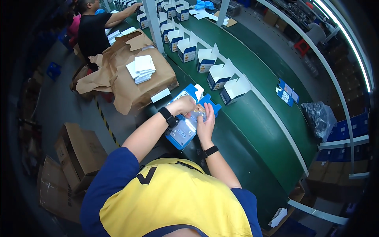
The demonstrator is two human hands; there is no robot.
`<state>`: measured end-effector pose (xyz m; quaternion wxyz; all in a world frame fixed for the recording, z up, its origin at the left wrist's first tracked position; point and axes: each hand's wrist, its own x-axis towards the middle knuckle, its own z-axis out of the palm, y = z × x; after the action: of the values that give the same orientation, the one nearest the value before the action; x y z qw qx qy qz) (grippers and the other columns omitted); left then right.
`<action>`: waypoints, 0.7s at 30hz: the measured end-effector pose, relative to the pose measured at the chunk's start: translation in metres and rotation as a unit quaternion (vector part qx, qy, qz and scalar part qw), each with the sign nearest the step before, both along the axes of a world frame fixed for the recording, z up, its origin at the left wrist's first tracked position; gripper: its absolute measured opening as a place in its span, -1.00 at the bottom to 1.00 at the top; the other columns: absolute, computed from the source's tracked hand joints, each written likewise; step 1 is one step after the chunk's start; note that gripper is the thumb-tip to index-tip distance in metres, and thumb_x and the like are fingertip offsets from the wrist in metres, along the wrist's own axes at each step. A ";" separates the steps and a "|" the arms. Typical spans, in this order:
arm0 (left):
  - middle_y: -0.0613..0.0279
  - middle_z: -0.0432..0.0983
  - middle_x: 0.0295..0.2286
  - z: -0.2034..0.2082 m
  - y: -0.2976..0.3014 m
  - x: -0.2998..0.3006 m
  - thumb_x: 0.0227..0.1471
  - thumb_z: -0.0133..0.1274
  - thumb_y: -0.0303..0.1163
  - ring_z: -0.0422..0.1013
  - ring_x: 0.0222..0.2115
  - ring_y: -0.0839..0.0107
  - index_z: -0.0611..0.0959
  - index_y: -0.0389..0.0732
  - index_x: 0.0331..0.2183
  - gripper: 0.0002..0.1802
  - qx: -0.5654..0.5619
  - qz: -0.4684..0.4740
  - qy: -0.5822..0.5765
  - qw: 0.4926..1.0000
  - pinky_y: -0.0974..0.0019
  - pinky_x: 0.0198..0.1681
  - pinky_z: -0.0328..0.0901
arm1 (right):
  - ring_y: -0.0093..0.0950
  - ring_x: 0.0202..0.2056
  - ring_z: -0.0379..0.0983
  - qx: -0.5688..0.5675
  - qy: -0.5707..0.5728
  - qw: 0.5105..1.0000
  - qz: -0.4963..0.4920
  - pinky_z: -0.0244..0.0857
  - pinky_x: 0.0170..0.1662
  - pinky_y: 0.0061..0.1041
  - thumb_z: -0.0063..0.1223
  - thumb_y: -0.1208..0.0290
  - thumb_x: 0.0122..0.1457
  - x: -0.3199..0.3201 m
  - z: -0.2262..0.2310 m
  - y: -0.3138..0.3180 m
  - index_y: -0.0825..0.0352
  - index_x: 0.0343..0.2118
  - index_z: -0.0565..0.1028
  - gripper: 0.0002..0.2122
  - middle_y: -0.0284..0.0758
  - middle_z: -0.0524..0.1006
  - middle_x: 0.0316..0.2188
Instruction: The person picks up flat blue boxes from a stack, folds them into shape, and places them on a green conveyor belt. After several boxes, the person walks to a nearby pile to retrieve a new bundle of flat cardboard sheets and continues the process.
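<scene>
In front of my chest lie blue printed flattened cartons at the edge of the green bench, with white flaps showing at the far side. My left hand bends over them with its fingers curled in. What its fingertips pinch is hidden. My right hand holds the right side of a blue carton, its fingers long against the panel and its thumb on the near face. Black bands circle both wrists.
Open white-and-blue boxes stand in a row along the green conveyor. Left, a brown paper-wrapped stack carries white cards. A flat blue carton and a clear plastic bag lie right. Another person works far left.
</scene>
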<state>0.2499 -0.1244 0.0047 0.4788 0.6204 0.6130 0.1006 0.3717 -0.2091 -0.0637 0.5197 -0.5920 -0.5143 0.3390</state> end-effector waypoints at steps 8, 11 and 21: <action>0.38 0.27 -0.75 0.029 -0.001 0.016 0.00 0.09 -0.24 0.13 -0.78 0.62 0.50 -0.23 -0.50 -0.75 -0.062 0.016 -0.096 0.993 0.51 -0.74 0.03 | -0.25 0.27 -0.19 -0.019 -0.526 0.846 0.083 -0.33 0.10 0.30 -0.30 0.07 0.20 -0.004 0.018 -0.004 0.24 0.22 -0.01 -0.42 -0.10 -0.05 0.24; 0.49 0.18 -0.76 0.076 -0.020 0.030 0.03 0.05 -0.26 0.03 -0.80 0.69 0.43 -0.14 -0.58 -0.75 -0.162 0.128 -0.295 0.933 0.55 -0.75 -0.05 | -0.26 0.27 -0.21 -0.075 -0.526 0.841 0.098 -0.32 0.08 0.34 -0.36 0.01 0.20 -0.006 0.020 0.003 0.23 0.23 -0.02 -0.40 -0.12 -0.09 0.25; 0.57 0.12 -0.75 0.123 -0.054 -0.011 0.05 -0.01 -0.33 -0.03 -0.81 0.74 0.34 -0.04 -0.59 -0.76 -0.276 0.111 -0.496 0.816 0.60 -0.76 -0.07 | -0.34 0.30 -0.36 -0.139 -0.478 0.859 0.119 -0.43 0.15 0.24 -0.40 0.00 0.22 -0.007 0.032 -0.003 0.17 0.25 -0.06 -0.42 -0.24 -0.19 0.28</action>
<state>0.2393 -0.1781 0.1275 0.8549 0.2558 0.3590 0.2735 0.3650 -0.2119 -0.0318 0.0777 -0.6814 -0.7139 0.1416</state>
